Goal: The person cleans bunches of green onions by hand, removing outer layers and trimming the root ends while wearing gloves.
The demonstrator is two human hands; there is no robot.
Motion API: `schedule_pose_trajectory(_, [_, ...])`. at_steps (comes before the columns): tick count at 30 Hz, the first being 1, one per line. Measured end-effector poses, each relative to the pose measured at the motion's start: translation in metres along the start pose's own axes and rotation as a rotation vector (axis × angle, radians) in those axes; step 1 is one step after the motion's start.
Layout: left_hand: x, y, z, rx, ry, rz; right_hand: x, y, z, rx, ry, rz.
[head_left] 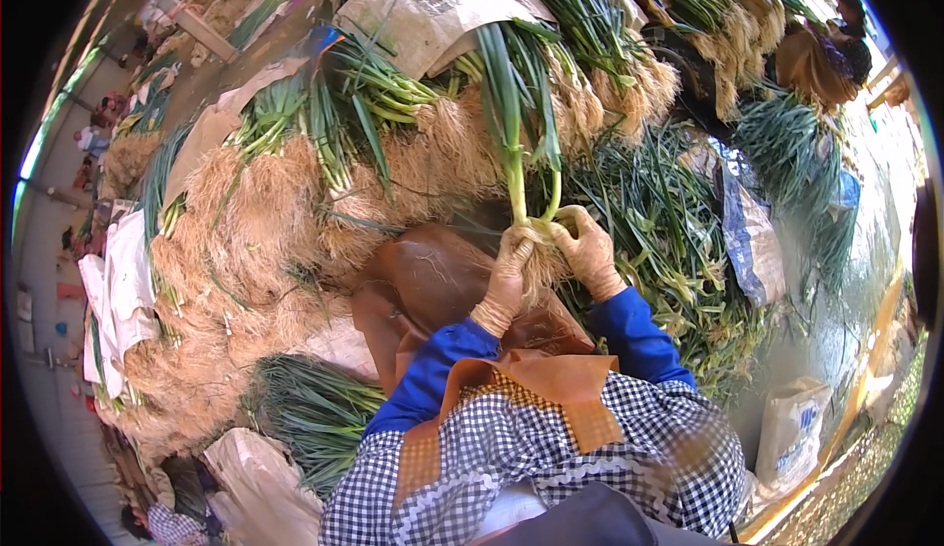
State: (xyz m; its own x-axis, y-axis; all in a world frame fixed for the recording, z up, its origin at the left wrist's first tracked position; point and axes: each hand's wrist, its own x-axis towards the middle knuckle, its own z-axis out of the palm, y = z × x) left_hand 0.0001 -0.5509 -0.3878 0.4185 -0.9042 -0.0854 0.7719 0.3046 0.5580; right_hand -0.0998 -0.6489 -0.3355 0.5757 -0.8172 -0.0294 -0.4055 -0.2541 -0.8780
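In front of my chest I hold a large green onion (515,177) upright, its leaves pointing away from me and its pale roots (539,269) hanging between my hands. Its base forks into a thicker stalk on the left and a thinner stalk (556,182) on the right. My left hand (507,276) is closed round the base of the thicker one. Fingers of my right hand (588,251) pinch the base by the thinner one, where pale outer skin is loose. A brown apron (433,266) covers my lap below.
Heaped green onions with bushy roots (261,217) lie left and ahead, partly under a pale sack (438,10). Loose leaves (654,222) pile up to the right. A white sack (792,433) stands at lower right. Another person (821,59) is at far right.
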Motion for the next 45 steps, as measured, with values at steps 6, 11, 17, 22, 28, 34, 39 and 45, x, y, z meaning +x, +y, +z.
schedule_pose_trajectory(6, [0.0, -0.004, -0.018, 0.463, 0.072, 0.093, -0.014, 0.002, 0.017, -0.235, -0.141, -0.351])
schedule_pose_trajectory(11, [0.005, 0.004, -0.038, 0.46, 0.175, 0.127, -0.054, 0.025, -0.054, -0.698, -0.797, -0.253])
schedule_pose_trajectory(17, [-0.012, -0.003, -0.004, 1.335, 0.172, 0.423, 0.022, -0.025, -0.019, -0.582, -0.016, -0.039])
schedule_pose_trajectory(22, [-0.011, 0.006, 0.002, 1.497, 0.25, 0.319, 0.033, -0.013, 0.024, -0.762, 0.094, -0.091])
schedule_pose_trajectory(28, [-0.008, 0.007, 0.0, 1.245, 0.285, 0.207, -0.048, -0.003, 0.018, -0.346, -0.004, -0.66])
schedule_pose_trajectory(34, [0.002, 0.006, -0.028, 0.395, 0.145, -0.02, -0.075, 0.092, -0.087, -0.746, 0.13, 0.082])
schedule_pose_trajectory(39, [-0.007, 0.004, -0.023, 0.362, 0.126, 0.079, -0.038, 0.034, -0.054, -0.685, -0.07, 0.124])
schedule_pose_trajectory(45, [-0.009, 0.013, -0.005, 1.392, 0.197, 0.407, 0.0, -0.022, 0.021, -0.344, 0.061, -0.409])
